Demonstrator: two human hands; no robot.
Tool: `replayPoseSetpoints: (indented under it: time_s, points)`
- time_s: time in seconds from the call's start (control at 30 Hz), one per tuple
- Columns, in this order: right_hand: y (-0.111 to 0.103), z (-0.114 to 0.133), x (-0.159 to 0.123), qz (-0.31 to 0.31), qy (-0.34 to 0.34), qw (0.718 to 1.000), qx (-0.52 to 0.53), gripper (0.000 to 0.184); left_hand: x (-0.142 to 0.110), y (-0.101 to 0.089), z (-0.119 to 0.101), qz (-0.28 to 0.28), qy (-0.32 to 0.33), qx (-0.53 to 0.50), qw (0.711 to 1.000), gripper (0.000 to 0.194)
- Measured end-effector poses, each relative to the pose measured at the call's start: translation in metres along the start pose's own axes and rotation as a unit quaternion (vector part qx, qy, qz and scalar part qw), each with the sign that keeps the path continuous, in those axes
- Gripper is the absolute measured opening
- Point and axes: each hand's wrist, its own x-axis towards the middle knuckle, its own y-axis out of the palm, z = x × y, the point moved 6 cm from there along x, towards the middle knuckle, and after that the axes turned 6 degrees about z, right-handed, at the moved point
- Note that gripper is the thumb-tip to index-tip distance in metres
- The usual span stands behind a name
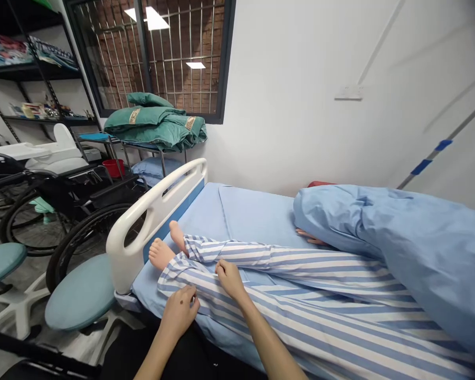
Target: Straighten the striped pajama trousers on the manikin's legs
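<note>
A figure lies on a light blue bed sheet [253, 208] in blue-and-white striped trousers [301, 264]; I cannot tell whether it is a person or a manikin. Its bare feet [161, 254] point toward the footboard. My left hand [181, 312] is at the near edge of the closer trouser leg, fingers curled in. Higher on that leg rests my right hand [229, 278], closed, thumb against the fingers. What either hand holds, if anything, is hidden. Fingers of the figure [312, 237] show under a blue quilt [380, 227] that covers its upper part.
A white footboard [158, 206] closes the bed's left end. Beyond it stand a wheelchair [91, 211] and round stools [81, 293]. Green folded bedding [154, 124] is piled under the window. A pole with blue bands [423, 166] leans at the right wall.
</note>
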Motion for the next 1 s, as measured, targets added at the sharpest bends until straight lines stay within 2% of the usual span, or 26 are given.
replayPoseSetpoints:
  time_s: [0.37,0.57,0.67,0.8,0.93,1.0]
  points:
    - [-0.002,0.002,-0.001,-0.004,-0.001,1.000,0.005,0.023,-0.007,-0.011,-0.012,0.011,0.010,0.013,1.000,0.018]
    - [-0.003,-0.002,0.000,-0.001,0.009,1.000,0.029,0.023,0.001,-0.018,-0.016,0.008,0.027,-0.048,0.998,0.025]
    - [-0.003,-0.004,0.001,0.003,0.016,0.999,0.042,0.023,0.028,-0.028,-0.023,-0.021,0.021,-0.118,0.993,0.033]
    - [-0.003,-0.005,0.002,0.004,0.024,0.998,0.053,0.022,0.088,-0.037,-0.029,-0.071,-0.009,-0.254,0.964,0.035]
    - [-0.005,-0.007,0.001,-0.004,0.037,0.997,0.075,0.022,0.150,-0.030,-0.018,-0.120,-0.040,-0.360,0.924,0.037]
    - [-0.006,-0.006,0.001,-0.007,0.039,0.995,0.094,0.022,0.174,-0.022,-0.007,-0.141,-0.048,-0.354,0.923,0.037]
